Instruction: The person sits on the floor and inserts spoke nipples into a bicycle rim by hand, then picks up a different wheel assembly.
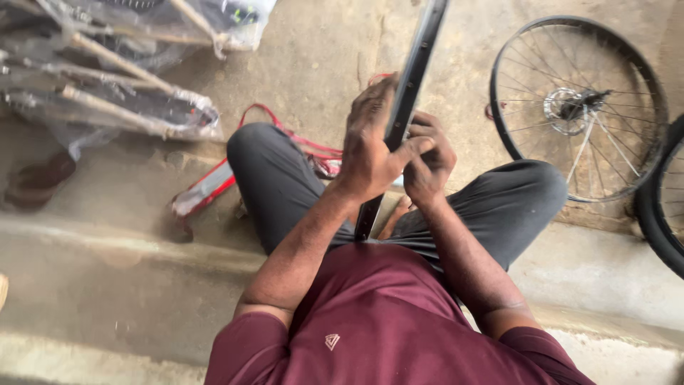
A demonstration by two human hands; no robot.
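Note:
I sit with my knees apart on a concrete floor, and a black bicycle rim (417, 50) stands edge-on between them, running from my lap up past the top of the view. My left hand (370, 142) wraps around the rim from the left, thumb stretched across its edge. On the right side my right hand (429, 160) is curled against the rim, just below the left thumb. What the right fingers pinch is hidden.
A spoked bicycle wheel (577, 107) with a disc rotor lies on the floor at the right, beside part of a black tyre (662, 207). Plastic-wrapped bicycle frames (107, 78) lie at the upper left. A red strap (285, 135) trails behind my left knee.

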